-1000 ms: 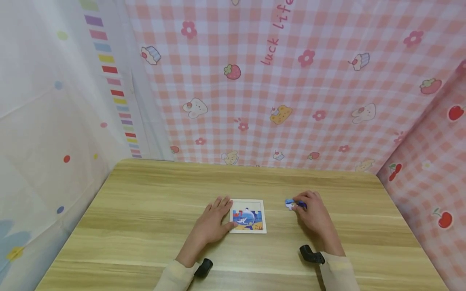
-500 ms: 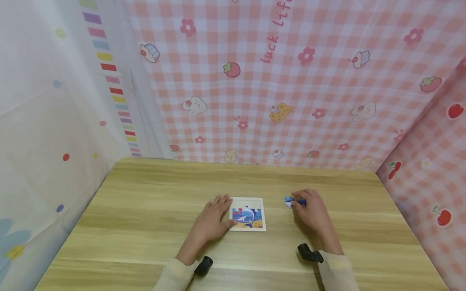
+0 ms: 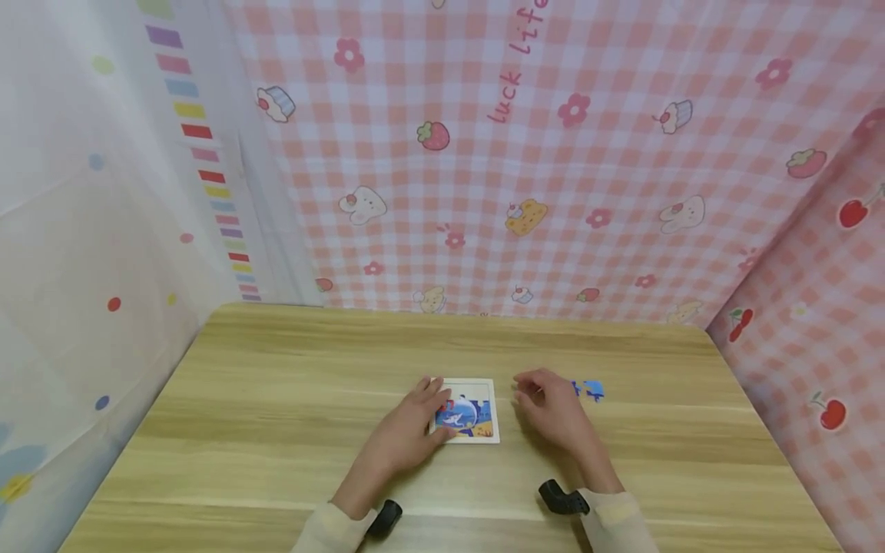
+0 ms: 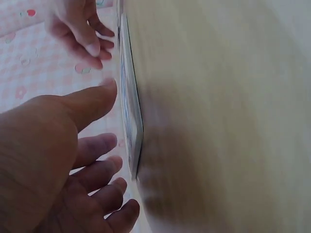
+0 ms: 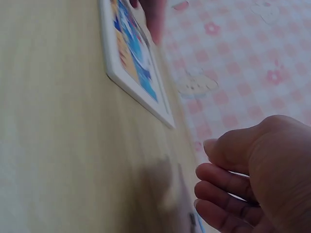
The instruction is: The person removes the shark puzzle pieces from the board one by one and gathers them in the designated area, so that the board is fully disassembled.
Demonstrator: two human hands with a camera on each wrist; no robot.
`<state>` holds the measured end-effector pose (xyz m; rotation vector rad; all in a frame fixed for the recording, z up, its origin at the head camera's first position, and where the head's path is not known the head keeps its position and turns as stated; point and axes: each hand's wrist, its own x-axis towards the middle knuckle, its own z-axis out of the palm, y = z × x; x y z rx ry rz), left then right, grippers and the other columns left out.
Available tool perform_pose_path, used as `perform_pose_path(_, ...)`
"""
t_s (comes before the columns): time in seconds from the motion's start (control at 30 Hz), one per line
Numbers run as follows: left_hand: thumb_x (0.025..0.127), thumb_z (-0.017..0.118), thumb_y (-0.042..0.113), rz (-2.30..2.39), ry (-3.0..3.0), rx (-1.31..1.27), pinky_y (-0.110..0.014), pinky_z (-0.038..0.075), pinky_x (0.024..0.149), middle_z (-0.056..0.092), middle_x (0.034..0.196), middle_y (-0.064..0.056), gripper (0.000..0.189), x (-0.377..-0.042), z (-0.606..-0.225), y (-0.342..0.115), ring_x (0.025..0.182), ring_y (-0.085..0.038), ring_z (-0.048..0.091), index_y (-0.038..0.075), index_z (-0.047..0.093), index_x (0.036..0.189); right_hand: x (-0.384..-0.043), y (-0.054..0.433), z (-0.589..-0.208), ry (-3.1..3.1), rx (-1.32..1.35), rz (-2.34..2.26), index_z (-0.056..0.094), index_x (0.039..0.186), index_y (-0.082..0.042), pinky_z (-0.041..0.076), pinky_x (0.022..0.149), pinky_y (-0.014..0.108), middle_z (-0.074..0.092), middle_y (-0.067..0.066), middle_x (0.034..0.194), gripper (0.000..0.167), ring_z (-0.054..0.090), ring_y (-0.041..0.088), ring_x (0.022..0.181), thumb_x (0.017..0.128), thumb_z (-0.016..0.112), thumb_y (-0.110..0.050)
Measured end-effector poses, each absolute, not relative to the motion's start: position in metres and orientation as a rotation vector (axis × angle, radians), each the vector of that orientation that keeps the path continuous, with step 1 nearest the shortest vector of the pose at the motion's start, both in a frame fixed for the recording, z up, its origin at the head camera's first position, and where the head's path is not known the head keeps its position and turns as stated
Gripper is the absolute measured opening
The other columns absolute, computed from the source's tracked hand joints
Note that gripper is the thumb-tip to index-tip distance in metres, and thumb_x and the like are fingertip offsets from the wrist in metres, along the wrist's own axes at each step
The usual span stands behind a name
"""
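Note:
In the head view a small white-framed jigsaw puzzle (image 3: 495,411) lies on the table, its lower part filled with a sea picture showing a white and blue dolphin. My left hand (image 3: 408,430) rests at its left side, fingers stretched over the edge and thumb at the lower left. To the right of the frame hovers my right hand (image 3: 553,407), fingers loosely bent, with nothing visible between thumb and fingertips in the right wrist view. Blue puzzle pieces (image 3: 593,390) lie just beyond that hand, partly hidden by it.
The wood-grain table (image 3: 276,399) extends around both hands. A pink checked curtain (image 3: 484,192) hangs along the back edge, with a white curtain (image 3: 111,230) on the left and another checked one on the right. Each wrist wears a black camera mount (image 3: 561,498).
My right hand has left the loose pieces and moved left toward the frame, uncovering a blue piece on its right. My left hand has slid slightly further over the frame.

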<state>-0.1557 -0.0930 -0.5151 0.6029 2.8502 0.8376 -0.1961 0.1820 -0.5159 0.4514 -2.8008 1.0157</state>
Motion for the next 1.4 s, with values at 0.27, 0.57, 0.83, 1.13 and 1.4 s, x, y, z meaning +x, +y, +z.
perform_pose_path(0.27,0.101,0.063,0.038,0.782,2.836,0.667,-0.052,0.029,0.126,0.035,0.167,-0.011,0.061,-0.15,-0.514,-0.082,0.157,-0.035,0.026,0.008,0.049,0.153,-0.19,0.162,-0.519,-2.855,0.488,1.054,0.074,0.111,-0.005,0.057,0.079,0.028,0.071,0.002,0.098,0.02,0.064,0.013,0.088,0.092,0.075,-0.01)
perform_pose_path(0.57,0.104,0.058,0.029,0.689,2.826,0.714,-0.051,0.033,0.125,0.036,0.166,-0.007,0.055,-0.145,-0.515,-0.078,0.155,-0.031,0.032,0.008,0.047,0.154,-0.185,0.149,-0.524,-2.877,0.511,1.058,0.076,0.109,-0.009,0.054,0.076,0.026,0.066,-0.001,0.098,0.019,0.058,0.011,0.086,0.09,0.078,-0.013)
perform_pose_path(0.83,0.103,0.061,0.026,0.721,2.824,0.71,-0.051,0.032,0.126,0.039,0.165,-0.008,0.054,-0.144,-0.513,-0.076,0.154,-0.031,0.034,0.006,0.049,0.152,-0.187,0.146,-0.526,-2.878,0.533,1.065,0.077,0.105,-0.013,0.049,0.075,0.023,0.061,-0.003,0.096,0.018,0.054,0.01,0.085,0.088,0.082,-0.015)
perform_pose_path(1.13,0.102,0.062,0.027,0.738,2.804,0.685,-0.051,0.031,0.126,0.037,0.166,-0.005,0.054,-0.146,-0.514,-0.076,0.155,-0.03,0.033,0.009,0.049,0.152,-0.185,0.145,-0.526,-2.916,0.484,1.084,0.077,0.104,-0.014,0.048,0.076,0.024,0.059,-0.004,0.096,0.017,0.051,0.01,0.085,0.088,0.082,-0.016)
perform_pose_path(1.4,0.101,0.063,0.025,0.749,2.802,0.676,-0.051,0.032,0.125,0.038,0.165,-0.006,0.054,-0.144,-0.513,-0.076,0.154,-0.031,0.034,0.009,0.05,0.151,-0.184,0.144,-0.529,-2.909,0.455,1.103,0.075,0.102,-0.014,0.045,0.074,0.024,0.058,-0.003,0.095,0.016,0.05,0.01,0.084,0.088,0.082,-0.015)
